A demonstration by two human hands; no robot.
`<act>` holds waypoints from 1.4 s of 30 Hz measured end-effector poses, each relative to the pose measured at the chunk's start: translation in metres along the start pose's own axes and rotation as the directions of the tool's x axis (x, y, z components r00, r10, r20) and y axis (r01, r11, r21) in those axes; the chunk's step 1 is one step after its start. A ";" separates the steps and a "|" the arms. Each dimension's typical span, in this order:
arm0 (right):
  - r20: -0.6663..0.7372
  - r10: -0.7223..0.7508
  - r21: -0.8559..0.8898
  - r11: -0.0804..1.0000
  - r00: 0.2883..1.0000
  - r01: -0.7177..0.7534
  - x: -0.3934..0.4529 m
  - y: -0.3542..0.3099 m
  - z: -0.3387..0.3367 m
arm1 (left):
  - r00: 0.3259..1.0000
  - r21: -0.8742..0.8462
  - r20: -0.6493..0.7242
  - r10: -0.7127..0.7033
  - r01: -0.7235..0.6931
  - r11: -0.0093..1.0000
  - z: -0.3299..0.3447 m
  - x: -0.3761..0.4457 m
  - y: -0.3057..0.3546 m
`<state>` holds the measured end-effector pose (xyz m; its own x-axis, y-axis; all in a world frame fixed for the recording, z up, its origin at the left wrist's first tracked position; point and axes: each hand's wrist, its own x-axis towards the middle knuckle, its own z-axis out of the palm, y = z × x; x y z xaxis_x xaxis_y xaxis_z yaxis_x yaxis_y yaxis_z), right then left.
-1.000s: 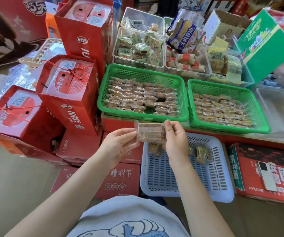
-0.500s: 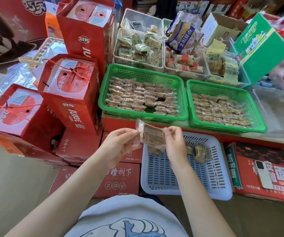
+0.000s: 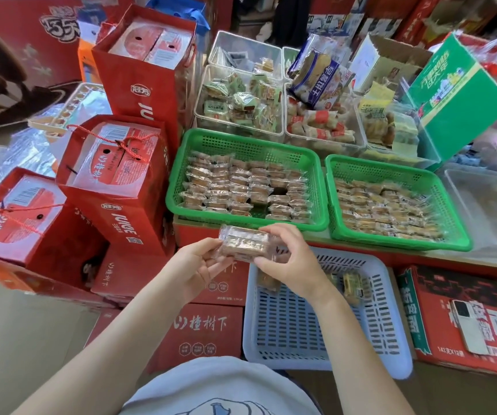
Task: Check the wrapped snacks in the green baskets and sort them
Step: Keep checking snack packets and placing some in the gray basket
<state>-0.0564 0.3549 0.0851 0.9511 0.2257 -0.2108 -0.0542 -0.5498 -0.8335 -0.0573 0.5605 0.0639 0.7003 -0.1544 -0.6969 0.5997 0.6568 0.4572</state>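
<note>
Left hand: the left hand [image 3: 195,269] pinches the left end of a clear-wrapped snack [image 3: 245,243], thumb on top, fingers curled beneath.
Right hand: the right hand [image 3: 290,263] grips the snack's right end, fingers arched over its top edge.
Snack: held level between both hands, above the near-left corner of the white basket [image 3: 391,339], just in front of the left green basket [image 3: 181,202].
White basket: slotted, on the floor below the hands; a few wrapped pieces [image 3: 353,287] lie near its far edge, partly hidden by the right wrist.
Green baskets: the left one holds rows of wrapped snacks with one dark gap in the middle; the right green basket [image 3: 463,241] sits just beside it, filled with yellowish packs.
Behind: clear tubs [image 3: 242,131] of mixed snacks touch the green baskets' far rims; a tilted green carton [image 3: 463,94] stands right of them.
Left side: red juice bags [image 3: 115,190] stack close against the left green basket.
Right side: a phone [image 3: 469,326] lies on a red carton [image 3: 463,298] beside the white basket.
Surface: the green baskets rest on red cartons; bare floor [image 3: 16,339] shows at lower left.
</note>
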 end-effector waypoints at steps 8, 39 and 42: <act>-0.094 0.006 -0.030 1.000 0.996 -0.009 0.063 0.022 -0.015 | 0.995 -0.037 -0.066 -0.069 0.066 0.997 0.029 0.069 0.021; -0.071 0.141 -0.698 0.700 0.987 -0.150 0.224 0.093 -0.005 | 0.887 0.657 0.460 0.036 -0.313 -0.686 0.034 0.227 0.024; -0.175 0.185 -0.506 0.826 0.967 -0.249 0.236 0.097 -0.016 | 0.915 0.670 0.403 -0.010 -0.303 -0.678 0.038 0.232 0.025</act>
<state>0.1680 0.3422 -0.0380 0.9630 -0.0239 -0.2685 -0.1278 -0.9174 -0.3769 0.1347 0.5136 -0.0649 0.7908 -0.4452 -0.4200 -0.3586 -0.8931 0.2715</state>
